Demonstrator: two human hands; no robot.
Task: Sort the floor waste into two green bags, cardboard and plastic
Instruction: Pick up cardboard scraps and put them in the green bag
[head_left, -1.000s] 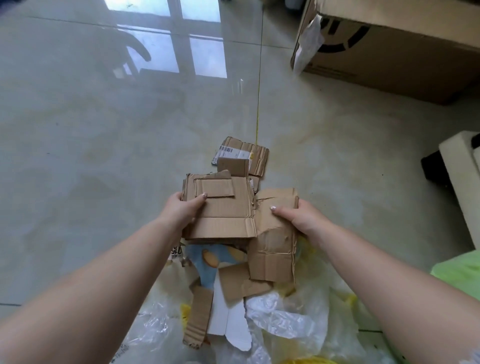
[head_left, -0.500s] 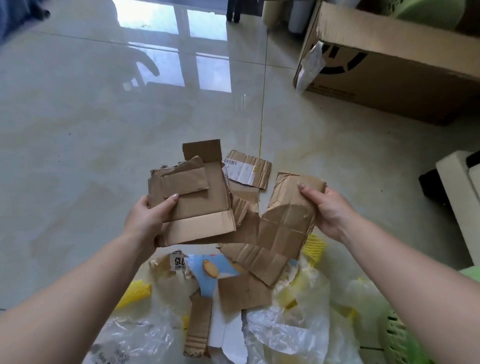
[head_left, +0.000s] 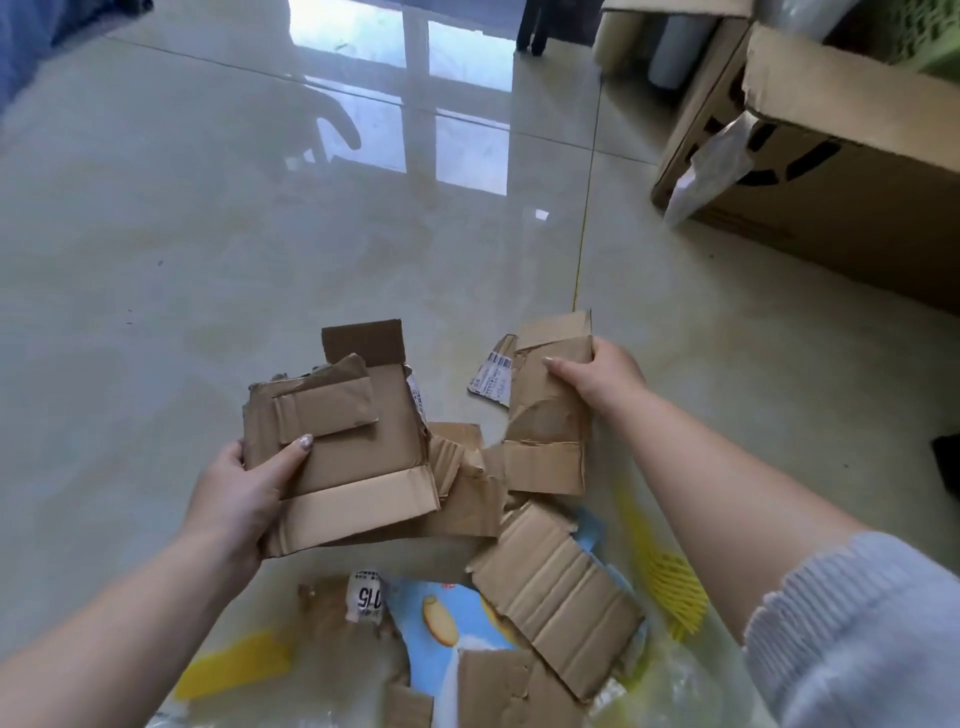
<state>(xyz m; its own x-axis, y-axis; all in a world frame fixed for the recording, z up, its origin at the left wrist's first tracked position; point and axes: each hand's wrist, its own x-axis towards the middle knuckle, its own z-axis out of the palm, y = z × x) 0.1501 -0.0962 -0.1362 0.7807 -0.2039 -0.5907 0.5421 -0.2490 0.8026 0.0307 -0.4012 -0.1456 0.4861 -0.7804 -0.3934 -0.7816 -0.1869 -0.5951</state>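
My left hand grips a stack of flattened brown cardboard pieces by its lower left corner, thumb on top. My right hand holds a torn, creased cardboard strip by its upper end; the strip hangs down and joins a ribbed flap. Both are raised above the floor. Beneath them lies a blue printed card with a biscuit picture, more cardboard scraps, yellow foam netting and clear plastic film. No green bag is in view.
A labelled cardboard scrap lies on the glossy tiled floor behind my right hand. A big brown carton with white plastic hanging from it stands at the upper right. A dark object sits at the right edge.
Both hands have lifted the cardboard higher and drawn apart, the left stack moving left, the right strip moving right and up. The view has tilted upward, showing more floor.
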